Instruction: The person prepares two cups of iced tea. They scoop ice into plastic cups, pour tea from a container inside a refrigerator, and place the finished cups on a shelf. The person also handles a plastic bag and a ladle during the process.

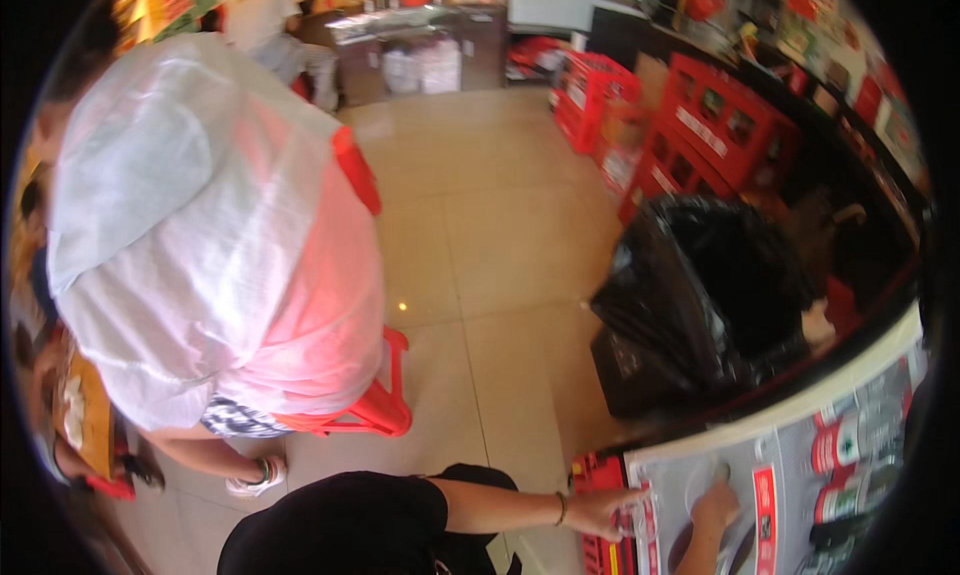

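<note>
My left hand (pixel 600 513), with a band on its wrist, reaches right from a black sleeve to the edge of a grey panel (pixel 675 470). Its fingers are over a clear, thin-looking strip at that edge; whether they pinch it is blurred. My right hand (pixel 716 506) comes up from the bottom edge over the panel, fingers bent. A small dark roundish thing (pixel 721 472) shows just beyond its fingertips; I cannot tell if it is held. Bottles with red labels (pixel 836 444) appear along the panel's right side, real or printed I cannot tell.
A bin lined with a black bag (pixel 667 305) stands beyond the panel. Red plastic crates (pixel 705 124) are stacked behind it, with another red crate (pixel 600 474) below my left hand. A person in a pale hooded jacket (pixel 225 237) sits at left on a red stool (pixel 386 402).
</note>
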`<state>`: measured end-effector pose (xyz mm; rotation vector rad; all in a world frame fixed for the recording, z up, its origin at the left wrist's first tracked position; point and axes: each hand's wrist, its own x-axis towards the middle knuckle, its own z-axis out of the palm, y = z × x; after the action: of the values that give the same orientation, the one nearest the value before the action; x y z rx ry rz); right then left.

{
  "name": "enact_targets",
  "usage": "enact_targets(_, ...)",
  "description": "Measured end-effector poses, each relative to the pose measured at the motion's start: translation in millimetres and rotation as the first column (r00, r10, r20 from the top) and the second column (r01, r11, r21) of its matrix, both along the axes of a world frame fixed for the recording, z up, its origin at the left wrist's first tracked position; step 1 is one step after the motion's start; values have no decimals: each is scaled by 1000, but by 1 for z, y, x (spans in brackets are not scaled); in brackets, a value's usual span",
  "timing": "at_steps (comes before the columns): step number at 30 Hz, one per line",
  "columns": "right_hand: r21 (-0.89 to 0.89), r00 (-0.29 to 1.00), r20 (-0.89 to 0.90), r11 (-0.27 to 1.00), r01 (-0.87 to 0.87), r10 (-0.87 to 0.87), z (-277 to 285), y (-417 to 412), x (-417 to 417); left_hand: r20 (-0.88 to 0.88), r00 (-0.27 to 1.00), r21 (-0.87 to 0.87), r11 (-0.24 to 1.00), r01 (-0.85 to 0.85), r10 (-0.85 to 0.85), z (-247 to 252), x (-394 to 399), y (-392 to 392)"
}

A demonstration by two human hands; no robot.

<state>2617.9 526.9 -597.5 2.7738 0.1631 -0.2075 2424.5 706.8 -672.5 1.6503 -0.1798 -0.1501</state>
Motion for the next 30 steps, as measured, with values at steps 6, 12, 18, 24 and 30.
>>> enact_targets(6,49,944,-111,950,-307,311,-56,4,50,-23,985,-72,983,-171,170,3,-37,22)
enact_targets(12,244,831,169,794,-557,530,-132,-115,105,9,996,-195,977,-90,93,-13,8,-11)
enact_targets(18,840,854,-519,209,501,34,-12,-21,19,-90,979,-64,980,-189,183,-9,25,11)
enact_targets(24,786,788,-612,58,615,-69,25,-49,-21,-71,982,98,981,-169,177,17,45,-9)
enact_targets(30,785,792,-608,111,609,-49,41,-43,-32,-43,983,-72,980,-183,181,-14,61,-4)
